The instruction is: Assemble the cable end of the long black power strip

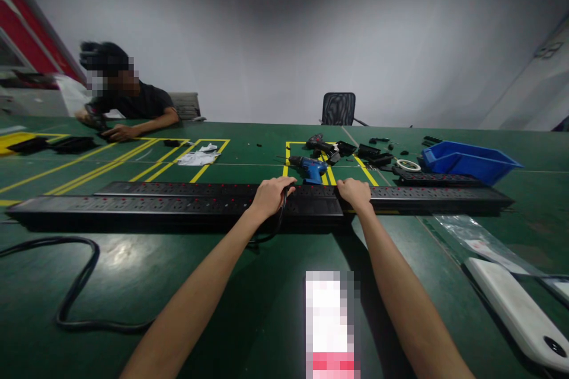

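Two long black power strips lie side by side across the table, both with rows of sockets and small red marks. My left hand is closed over the front power strip, with a black cable between its thumb and fingers; the cable loops down to the table. Curled around the rear power strip, just past the front strip's right end, is my right hand. Its fingertips are partly hidden. Straight beyond my hands lies a blue cordless drill.
A blue bin stands at the right behind another black strip, near a white ring and loose black parts. A white device and plastic bag lie at right. Thick black cable curves at left. Across the table sits a person.
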{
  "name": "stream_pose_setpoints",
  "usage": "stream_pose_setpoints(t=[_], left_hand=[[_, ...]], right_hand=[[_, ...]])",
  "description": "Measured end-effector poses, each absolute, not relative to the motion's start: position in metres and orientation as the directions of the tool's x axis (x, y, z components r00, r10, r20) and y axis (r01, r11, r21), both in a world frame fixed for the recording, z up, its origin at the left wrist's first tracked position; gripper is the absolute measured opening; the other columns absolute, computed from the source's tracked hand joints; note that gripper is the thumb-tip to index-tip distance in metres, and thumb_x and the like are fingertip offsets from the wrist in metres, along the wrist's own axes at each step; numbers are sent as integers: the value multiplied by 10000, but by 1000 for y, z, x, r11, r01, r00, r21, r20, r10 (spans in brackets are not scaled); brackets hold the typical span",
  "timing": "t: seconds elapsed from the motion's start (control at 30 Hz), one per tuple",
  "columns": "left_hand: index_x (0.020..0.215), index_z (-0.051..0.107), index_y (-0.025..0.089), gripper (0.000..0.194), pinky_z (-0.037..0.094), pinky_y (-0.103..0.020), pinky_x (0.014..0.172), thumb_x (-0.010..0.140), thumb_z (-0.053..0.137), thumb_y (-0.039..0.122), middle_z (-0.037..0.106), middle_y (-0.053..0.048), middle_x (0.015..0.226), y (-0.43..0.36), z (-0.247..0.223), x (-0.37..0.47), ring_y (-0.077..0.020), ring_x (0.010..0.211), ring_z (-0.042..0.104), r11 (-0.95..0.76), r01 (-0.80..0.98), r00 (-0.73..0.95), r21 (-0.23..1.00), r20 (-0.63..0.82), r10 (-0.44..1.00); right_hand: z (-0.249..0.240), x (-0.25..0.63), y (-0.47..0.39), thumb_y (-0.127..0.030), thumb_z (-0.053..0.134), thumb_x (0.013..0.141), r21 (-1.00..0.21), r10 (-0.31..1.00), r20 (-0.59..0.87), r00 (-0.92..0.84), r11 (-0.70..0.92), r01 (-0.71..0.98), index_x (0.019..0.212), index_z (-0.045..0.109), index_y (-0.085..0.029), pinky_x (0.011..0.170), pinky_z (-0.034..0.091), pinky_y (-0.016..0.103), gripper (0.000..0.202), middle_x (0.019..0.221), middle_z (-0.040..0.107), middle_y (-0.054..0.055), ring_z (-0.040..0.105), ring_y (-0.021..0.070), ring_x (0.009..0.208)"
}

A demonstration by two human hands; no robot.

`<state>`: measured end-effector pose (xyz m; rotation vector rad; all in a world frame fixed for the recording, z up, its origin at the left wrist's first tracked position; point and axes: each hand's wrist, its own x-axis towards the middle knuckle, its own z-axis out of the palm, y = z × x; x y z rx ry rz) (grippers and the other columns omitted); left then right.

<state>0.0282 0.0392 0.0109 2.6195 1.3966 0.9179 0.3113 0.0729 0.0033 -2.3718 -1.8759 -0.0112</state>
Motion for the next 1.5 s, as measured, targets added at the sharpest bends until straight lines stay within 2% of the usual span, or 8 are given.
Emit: stream_pose_setpoints(t=[0.47,0.8,1.1,1.3,1.5], left_hand=[[1242,622,276,310,447,-397,996,961,500,324,663,-36,1258,42,15,28,-224,1123,621,-624,736,468,261,469,749],[1254,626,286,326,451,-363,997,965,497,360,668,-31,1261,44,27,29,-222,1150,620,-588,768,485,253,369,793],[1264,623,305,343,466,-354,957,968,479,404,680,-41,1238,46,42,32,-239,1139,629,-553,810,501,193,260,825],[1245,633,308,327,473,-333,939,969,486,400,685,-29,1228,44,36,31,-226,1137,629,-551,802,479,230,304,824],[1229,641,278,311,469,-356,946,976,483,371,692,-46,1210,39,31,34,-227,1113,639,-553,805,459,214,367,809]], right_hand=[[3,311,73,-388,303,951,-93,972,75,224,-217,972,1093,702,-77,954,326,413,526,1116,680,232,604,320,1102],[4,310,74,-382,306,951,-95,969,76,234,-226,969,1094,704,-62,956,336,415,530,1096,685,239,614,323,1091],[2,310,74,-385,305,948,-91,966,83,244,-236,967,1097,708,-60,956,333,421,539,1098,683,248,615,331,1101],[5,309,74,-387,326,947,-89,967,75,243,-236,968,1088,707,-62,949,337,407,520,1092,684,239,615,324,1092],[3,310,75,-378,322,946,-95,968,78,238,-230,968,1089,704,-66,952,331,430,513,1084,685,243,617,334,1089]])
